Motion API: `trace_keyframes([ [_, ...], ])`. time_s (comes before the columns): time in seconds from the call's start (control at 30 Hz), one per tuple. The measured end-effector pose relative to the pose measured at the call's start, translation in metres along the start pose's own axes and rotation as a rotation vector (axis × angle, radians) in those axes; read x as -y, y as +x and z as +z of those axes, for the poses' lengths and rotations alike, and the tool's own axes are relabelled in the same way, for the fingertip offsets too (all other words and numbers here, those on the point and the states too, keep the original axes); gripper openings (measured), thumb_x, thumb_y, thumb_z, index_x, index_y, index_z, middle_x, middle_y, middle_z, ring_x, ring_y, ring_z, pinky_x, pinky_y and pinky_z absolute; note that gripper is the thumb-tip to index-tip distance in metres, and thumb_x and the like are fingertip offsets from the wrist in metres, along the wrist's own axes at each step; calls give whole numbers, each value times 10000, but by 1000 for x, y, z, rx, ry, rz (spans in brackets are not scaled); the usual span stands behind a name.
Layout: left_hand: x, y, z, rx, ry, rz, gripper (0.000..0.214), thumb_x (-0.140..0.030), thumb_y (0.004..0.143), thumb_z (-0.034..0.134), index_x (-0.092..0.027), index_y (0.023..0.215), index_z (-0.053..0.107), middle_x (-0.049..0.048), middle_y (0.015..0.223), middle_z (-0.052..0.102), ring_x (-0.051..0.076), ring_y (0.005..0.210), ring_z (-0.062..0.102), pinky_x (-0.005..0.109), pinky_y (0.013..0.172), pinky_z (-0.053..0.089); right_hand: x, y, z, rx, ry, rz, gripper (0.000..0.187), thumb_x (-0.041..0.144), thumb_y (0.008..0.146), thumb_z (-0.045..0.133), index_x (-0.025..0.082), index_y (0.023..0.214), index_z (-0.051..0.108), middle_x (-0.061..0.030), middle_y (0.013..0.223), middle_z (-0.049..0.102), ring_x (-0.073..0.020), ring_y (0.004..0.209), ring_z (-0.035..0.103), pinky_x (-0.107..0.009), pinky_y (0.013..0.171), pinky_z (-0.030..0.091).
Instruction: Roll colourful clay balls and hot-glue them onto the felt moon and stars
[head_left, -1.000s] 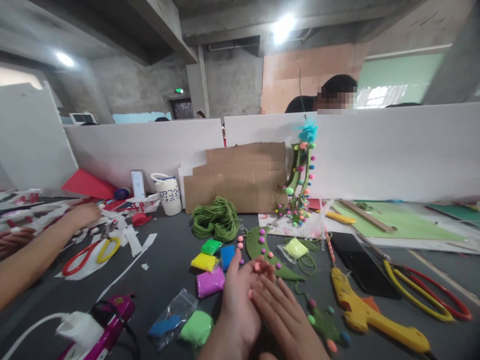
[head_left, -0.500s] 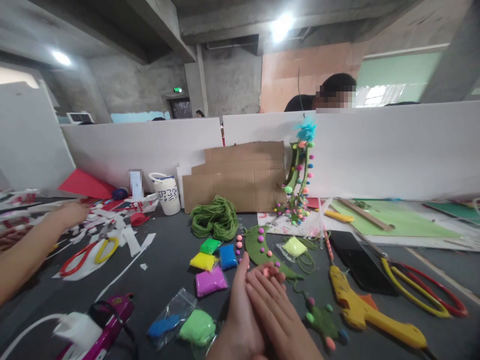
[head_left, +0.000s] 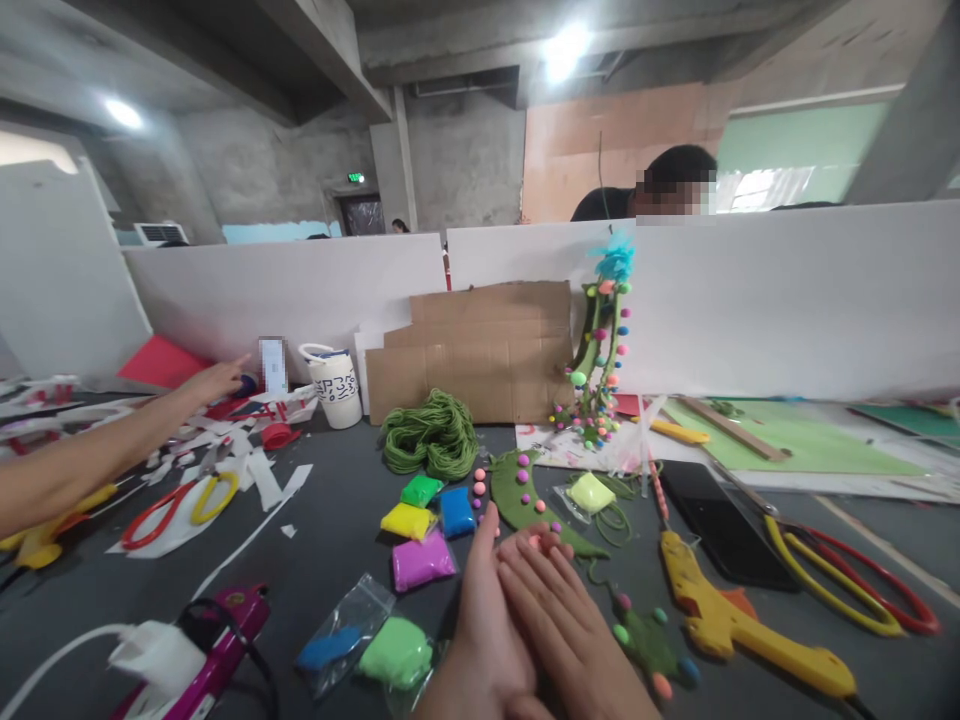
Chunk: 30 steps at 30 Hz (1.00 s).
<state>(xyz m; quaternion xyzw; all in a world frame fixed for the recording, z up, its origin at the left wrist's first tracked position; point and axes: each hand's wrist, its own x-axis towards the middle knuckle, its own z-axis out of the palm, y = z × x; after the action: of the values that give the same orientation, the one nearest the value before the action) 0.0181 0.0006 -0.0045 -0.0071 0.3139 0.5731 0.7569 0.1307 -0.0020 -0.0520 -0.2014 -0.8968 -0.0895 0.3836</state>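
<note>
My left hand (head_left: 484, 620) lies palm up at the front of the table, and my right hand (head_left: 559, 610) rests flat across it, palms pressed together. A bit of coral-coloured clay (head_left: 535, 541) shows between the fingers; the space between the palms is hidden. Just beyond is a green crescent (head_left: 517, 486) dotted with purple and coral balls. A small green star (head_left: 646, 640) with coloured balls at its tips lies to the right. Packets of yellow clay (head_left: 406, 521), blue clay (head_left: 457, 513), purple clay (head_left: 424, 562) and light green clay (head_left: 396, 652) sit on the left.
A yellow glue gun (head_left: 720, 625), a black phone (head_left: 724, 525) and scissors (head_left: 832, 580) lie to the right. Green yarn (head_left: 429, 435) is piled before cardboard (head_left: 480, 350). Another person's arm (head_left: 127, 430) reaches in from the left, above paper scraps. A power strip (head_left: 232, 635) lies front left.
My hands stay pressed together, the right one shifted slightly over the left. The other person's arm has reached farther forward and right, toward the propped phone, uncovering a yellow glue gun.
</note>
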Motion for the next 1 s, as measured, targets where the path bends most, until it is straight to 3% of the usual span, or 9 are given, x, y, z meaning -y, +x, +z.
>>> trace_keyframes([
  [0.17, -6, 2, 1, 11, 5, 59, 432, -489, 879, 417, -98, 816, 589, 78, 702, 626, 155, 632, 631, 254, 646, 498, -1, -2, 2, -36, 28, -66, 616, 530, 968, 288, 102, 1399, 390, -79, 1274, 610, -217, 1278, 456, -385, 1121, 240],
  [0.37, -4, 4, -2, 3, 23, 28, 426, -495, 865, 441, -100, 816, 594, 88, 706, 631, 177, 636, 637, 284, 637, 506, 1, -1, 2, -28, 31, 7, 677, 569, 947, 301, 68, 1393, 394, -130, 1337, 544, -266, 1292, 425, -403, 1094, 294],
  [0.53, -5, 4, -1, 9, 17, 71, 431, -495, 878, 416, -108, 798, 588, 70, 696, 617, 149, 626, 619, 246, 631, 496, 3, 0, 1, -33, 33, -48, 547, 472, 991, 263, 115, 1372, 427, -81, 1284, 602, -209, 1266, 471, -361, 1115, 260],
  [0.67, -3, 4, -2, 2, 9, 27, 432, -510, 861, 440, -104, 819, 581, 78, 700, 611, 170, 623, 613, 289, 640, 502, 2, -2, 2, -18, -2, 10, 627, 545, 951, 318, 50, 1288, 501, -153, 1322, 559, -287, 1274, 455, -410, 1079, 327],
  [0.83, -8, 3, 6, 39, 1, 7, 479, -521, 893, 326, -113, 788, 553, 73, 688, 583, 150, 600, 593, 259, 621, 485, 4, 0, -4, -79, 152, 109, 241, 251, 911, 529, 148, 1125, 569, -97, 1100, 691, -240, 1128, 562, -377, 1030, 390],
  [1.0, 0, -5, 10, 26, 30, -13, 404, -472, 890, 384, -117, 809, 559, 56, 698, 581, 137, 562, 566, 243, 564, 453, 6, 8, -12, -67, 359, 319, 206, 146, 890, 518, 184, 1090, 552, -77, 979, 663, -222, 960, 588, -342, 859, 503],
])
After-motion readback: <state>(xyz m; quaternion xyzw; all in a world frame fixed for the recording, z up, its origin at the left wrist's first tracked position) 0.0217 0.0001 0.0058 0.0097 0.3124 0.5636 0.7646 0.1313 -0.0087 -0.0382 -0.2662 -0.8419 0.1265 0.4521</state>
